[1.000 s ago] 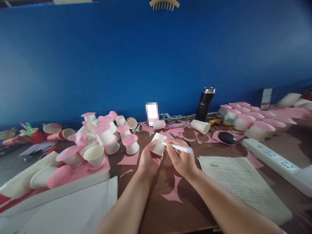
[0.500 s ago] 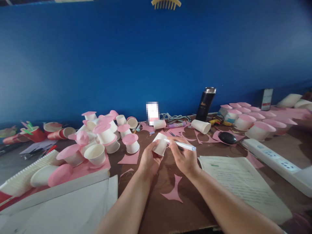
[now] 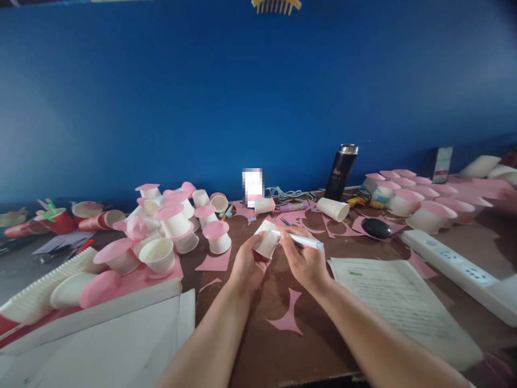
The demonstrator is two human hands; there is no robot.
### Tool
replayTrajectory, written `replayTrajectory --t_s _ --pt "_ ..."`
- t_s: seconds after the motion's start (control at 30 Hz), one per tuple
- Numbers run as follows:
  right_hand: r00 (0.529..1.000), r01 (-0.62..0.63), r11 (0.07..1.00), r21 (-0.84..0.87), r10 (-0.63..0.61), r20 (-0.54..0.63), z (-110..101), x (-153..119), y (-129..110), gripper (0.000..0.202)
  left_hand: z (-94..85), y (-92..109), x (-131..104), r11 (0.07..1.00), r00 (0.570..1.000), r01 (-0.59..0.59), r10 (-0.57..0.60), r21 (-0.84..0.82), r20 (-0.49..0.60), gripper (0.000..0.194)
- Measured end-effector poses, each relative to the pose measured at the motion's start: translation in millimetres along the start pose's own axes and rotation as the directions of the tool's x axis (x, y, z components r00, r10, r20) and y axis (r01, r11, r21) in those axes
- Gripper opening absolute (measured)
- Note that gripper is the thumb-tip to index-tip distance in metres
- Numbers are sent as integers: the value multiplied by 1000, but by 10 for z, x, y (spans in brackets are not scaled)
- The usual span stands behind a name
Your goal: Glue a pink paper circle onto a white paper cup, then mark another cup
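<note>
Near the middle of the brown table, my left hand [image 3: 249,261] is closed round a white paper cup [image 3: 266,241], which is tilted above the tabletop. In my right hand [image 3: 304,258] is a white marker [image 3: 302,239] with a pale blue end. The marker's other end points left and meets the cup's side or lies just in front of it; any mark there is too small to make out. A pink paper scrap [image 3: 288,318] lies below my hands.
White cups with pink discs [image 3: 173,221] are heaped at left, and more [image 3: 407,200] stand at right. A black flask [image 3: 341,172] leans near the blue wall. Right of my hands are a notebook [image 3: 396,302], a black oval object [image 3: 376,228] and a power strip [image 3: 456,269].
Both hands keep their grip on the cup and the marker, with only a very slight shift. Otherwise the table looks the same.
</note>
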State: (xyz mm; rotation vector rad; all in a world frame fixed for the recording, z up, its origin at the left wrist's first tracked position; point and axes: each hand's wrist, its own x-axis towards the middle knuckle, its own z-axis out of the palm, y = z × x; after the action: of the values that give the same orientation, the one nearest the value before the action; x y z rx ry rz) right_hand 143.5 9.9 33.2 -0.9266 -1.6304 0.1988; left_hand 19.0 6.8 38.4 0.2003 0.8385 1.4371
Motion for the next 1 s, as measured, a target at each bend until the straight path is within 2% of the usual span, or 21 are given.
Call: replayTrajectory --t_s 0.53,0.77,0.9,1.0 --pt "1000 13 999 -33 -13 16 14 -9 40 16 -36 81 37 998 999 38 -39 -55 -11 21" --pt "1000 12 999 -33 -12 9 11 -6 43 15 -14 98 23 998 1000 23 -22 -56 10 17" --pt "1000 4 1000 10 -4 11 -9 3 24 16 -16 96 23 998 1000 11 -11 -58 0 16" --pt "999 -35 993 112 37 -22 -4 -3 25 22 -37 84 39 998 1000 -7 7 -70 1 18"
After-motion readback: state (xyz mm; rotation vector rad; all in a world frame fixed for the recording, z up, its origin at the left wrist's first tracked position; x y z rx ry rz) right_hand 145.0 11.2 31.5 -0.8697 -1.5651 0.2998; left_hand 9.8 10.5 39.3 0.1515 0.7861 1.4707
